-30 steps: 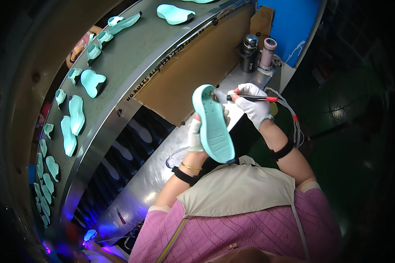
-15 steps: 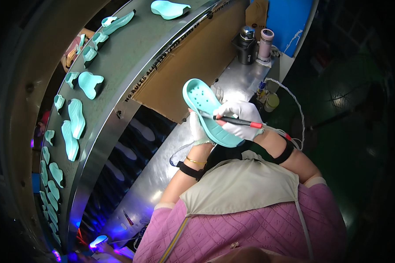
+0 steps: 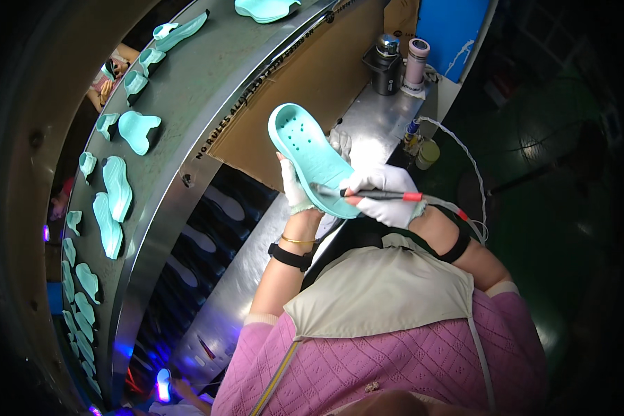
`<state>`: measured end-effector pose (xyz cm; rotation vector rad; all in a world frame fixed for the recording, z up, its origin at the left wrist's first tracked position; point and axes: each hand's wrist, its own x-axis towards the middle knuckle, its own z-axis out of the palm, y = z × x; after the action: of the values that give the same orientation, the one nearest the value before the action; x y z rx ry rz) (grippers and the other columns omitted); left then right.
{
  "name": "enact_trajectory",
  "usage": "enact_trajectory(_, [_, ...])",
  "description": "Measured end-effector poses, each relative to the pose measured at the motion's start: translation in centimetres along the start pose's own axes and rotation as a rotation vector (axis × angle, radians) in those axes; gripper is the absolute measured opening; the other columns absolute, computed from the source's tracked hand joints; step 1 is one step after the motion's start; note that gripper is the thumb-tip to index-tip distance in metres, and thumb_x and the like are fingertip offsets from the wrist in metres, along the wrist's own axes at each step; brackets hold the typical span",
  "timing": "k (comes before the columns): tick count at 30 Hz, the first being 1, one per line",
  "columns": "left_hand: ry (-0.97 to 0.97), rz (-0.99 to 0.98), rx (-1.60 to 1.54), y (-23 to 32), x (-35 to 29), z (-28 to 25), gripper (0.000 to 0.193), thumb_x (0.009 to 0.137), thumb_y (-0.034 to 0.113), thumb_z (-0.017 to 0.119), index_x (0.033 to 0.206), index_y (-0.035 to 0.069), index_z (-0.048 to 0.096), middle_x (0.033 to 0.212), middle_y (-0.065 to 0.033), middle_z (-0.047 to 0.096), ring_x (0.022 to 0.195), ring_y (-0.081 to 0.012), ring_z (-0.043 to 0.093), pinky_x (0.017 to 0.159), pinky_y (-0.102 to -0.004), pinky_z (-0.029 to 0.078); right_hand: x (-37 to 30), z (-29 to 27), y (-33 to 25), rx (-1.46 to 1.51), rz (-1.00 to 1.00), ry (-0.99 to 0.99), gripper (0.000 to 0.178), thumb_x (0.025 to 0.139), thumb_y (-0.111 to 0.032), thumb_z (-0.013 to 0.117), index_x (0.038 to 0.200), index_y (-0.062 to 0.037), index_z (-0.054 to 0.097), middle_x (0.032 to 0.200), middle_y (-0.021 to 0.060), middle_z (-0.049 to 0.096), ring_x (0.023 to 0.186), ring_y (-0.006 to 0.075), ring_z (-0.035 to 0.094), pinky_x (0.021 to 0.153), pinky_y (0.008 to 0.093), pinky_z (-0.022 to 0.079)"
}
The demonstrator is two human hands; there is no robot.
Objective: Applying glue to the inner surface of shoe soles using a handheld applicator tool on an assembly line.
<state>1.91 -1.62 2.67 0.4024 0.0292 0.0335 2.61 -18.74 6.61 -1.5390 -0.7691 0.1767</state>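
Observation:
A turquoise shoe sole (image 3: 310,145) with small holes toward its far end lies tilted in my left hand (image 3: 295,188). The white-gloved fingers of that hand wrap its left edge from below, with bare fingertips showing. My right hand (image 3: 388,179), also in a white glove, grips a slim black-handled brush (image 3: 395,196) with a red end and a thin tube running back from it. The brush's pale tip touches the inside of the sole near its close end. My right hand hides part of the sole's right edge.
Turquoise soles and shoe uppers (image 3: 118,187) lie along the conveyor belt (image 3: 180,97) on the left. Brown cardboard (image 3: 284,97) lines its side. A black flask (image 3: 386,66), a pink bottle (image 3: 416,62) and a small jar (image 3: 428,154) stand on the metal bench (image 3: 249,267). Other people's hands (image 3: 105,87) show beyond the belt.
Both hands and the sole have shifted a little left and away from me. The brush tip has moved from the sole's middle to nearer its close end. Belt pieces have shifted slightly.

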Motion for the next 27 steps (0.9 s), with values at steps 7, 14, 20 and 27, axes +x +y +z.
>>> enact_trajectory(7, [0.015,-0.108,-0.077,1.2,-1.5,0.9,0.079,0.079,0.067,0.039,0.128,0.004,0.039,0.116,-0.0205,0.051,0.100,-0.0338,0.054,0.089,-0.0460,0.043,0.3,0.2,0.8,0.137,0.125,0.196,0.010,0.075,0.001,0.065,0.085,-0.0010,0.064,0.081,0.0052,0.065,0.075,0.0081,0.060,0.068,0.0222,0.048])
enact_trajectory(14, [0.000,-0.156,-0.086,0.2,-2.4,1.3,0.089,0.075,0.072,0.039,0.134,0.006,0.032,0.126,-0.0204,0.043,0.115,-0.0352,0.043,0.090,-0.0510,0.042,-0.7,2.6,0.3,-0.042,-0.106,0.102,0.010,0.073,0.002,0.067,0.081,-0.0019,0.062,0.085,0.0043,0.064,0.078,0.0092,0.060,0.071,0.0227,0.048])
enact_trajectory(20, [-0.169,-0.112,-0.053,0.5,-2.7,2.7,0.077,0.081,0.062,0.040,0.132,0.005,0.034,0.128,-0.0169,0.043,0.115,-0.0337,0.045,0.097,-0.0460,0.038,0.2,1.2,-0.4,-0.240,-0.154,0.104,0.010,0.071,-0.004,0.071,0.078,-0.0021,0.063,0.078,0.0084,0.065,0.068,0.0150,0.062,0.063,0.0252,0.049])
enact_trajectory(27, [-0.076,-0.152,0.074,0.8,-1.3,2.0,0.080,0.081,0.063,0.039,0.133,0.002,0.030,0.128,-0.0208,0.041,0.114,-0.0366,0.046,0.087,-0.0488,0.046,0.4,-0.8,0.1,0.129,0.126,-0.019,0.008,0.074,0.002,0.067,0.081,-0.0003,0.063,0.083,0.0058,0.064,0.077,0.0096,0.060,0.072,0.0229,0.048])
